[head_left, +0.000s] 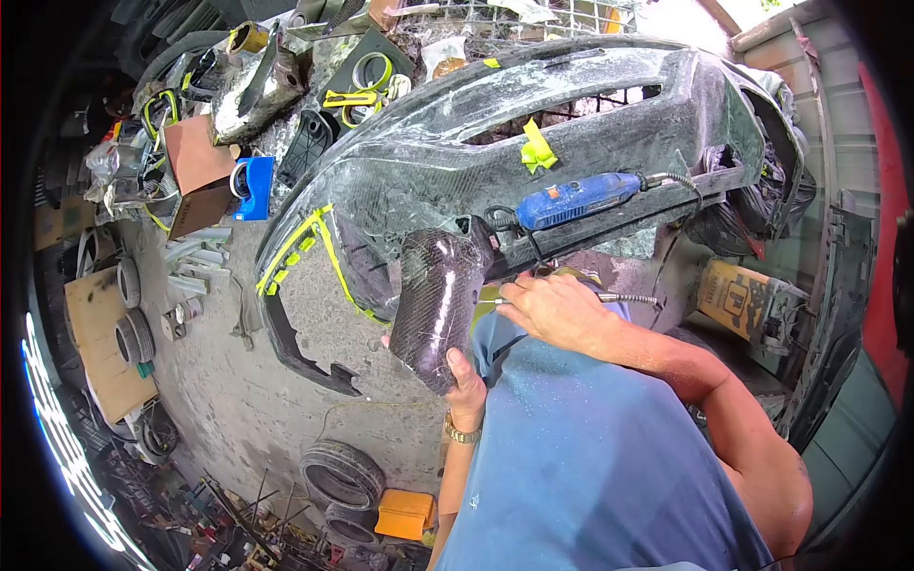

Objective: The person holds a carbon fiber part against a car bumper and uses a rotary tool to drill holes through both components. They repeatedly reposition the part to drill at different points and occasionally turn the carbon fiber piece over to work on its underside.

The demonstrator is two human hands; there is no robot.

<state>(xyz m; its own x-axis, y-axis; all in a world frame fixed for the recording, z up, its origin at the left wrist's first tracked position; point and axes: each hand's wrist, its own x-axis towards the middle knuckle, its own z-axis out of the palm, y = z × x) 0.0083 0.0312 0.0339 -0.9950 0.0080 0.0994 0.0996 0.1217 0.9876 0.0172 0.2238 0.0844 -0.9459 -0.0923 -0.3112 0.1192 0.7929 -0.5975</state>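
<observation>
My left hand [464,388], with a watch at the wrist, grips the lower end of a curved, glossy carbon-fibre piece [430,303]. Closed around the handpiece of a flexible shaft [628,298], my right hand [550,306] is just right of that piece. The handpiece's thin tip [489,301] points left toward the carbon-fibre edge. Above my right hand, a dusty blue rotary tool [579,200] lies on a large dark bumper [390,195].
Yellow tape [324,249] marks the bumper's left end. Behind it are tape rolls [371,71], a blue tape dispenser [253,190] and brown sandpaper sheets [200,157]. Tyres [343,474] lie on the concrete floor [248,381]. A yellow box [747,303] stands at right.
</observation>
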